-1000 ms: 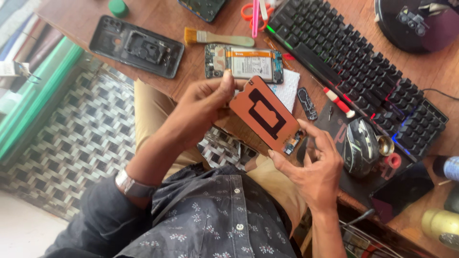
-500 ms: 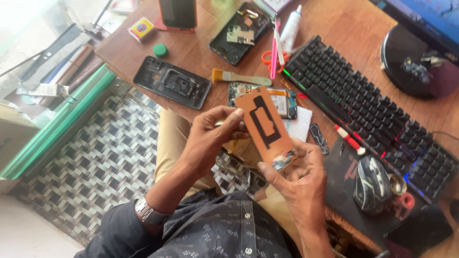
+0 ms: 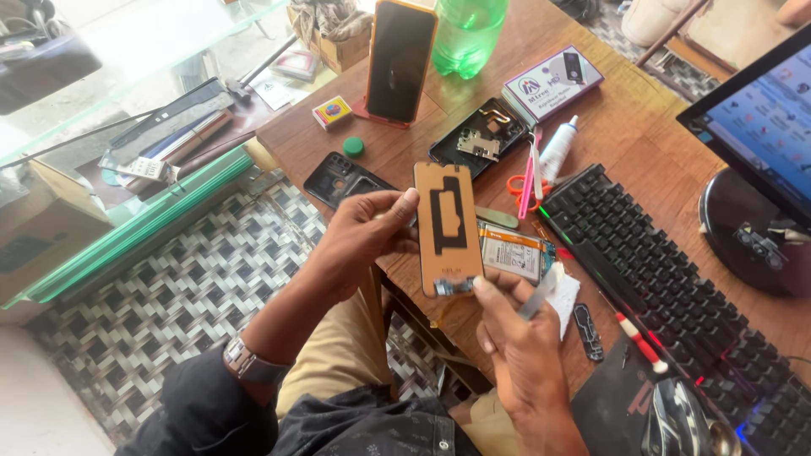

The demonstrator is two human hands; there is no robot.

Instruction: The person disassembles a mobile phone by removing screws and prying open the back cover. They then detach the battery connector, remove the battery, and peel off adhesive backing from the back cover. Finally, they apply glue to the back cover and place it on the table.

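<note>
Panel's turned more upright since a moment ago; left hand [image 3: 359, 241] pinches the orange phone panel [image 3: 448, 226] edge, right hand [image 3: 524, 355] fingertips grip its bottom over the wooden desk [image 3: 650, 143].

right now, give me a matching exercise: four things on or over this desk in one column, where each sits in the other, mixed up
Things:
1. copper-backed phone screen
2. green bottle cap
3. scissors with orange handles
4. computer mouse

Places:
A. on the wood beside the black phone frame
B. at the near right, below the keyboard
C. held up between the left hand and the right hand
D. at the keyboard's far left corner

Pairs: 1-C, 2-A, 3-D, 4-B
</note>
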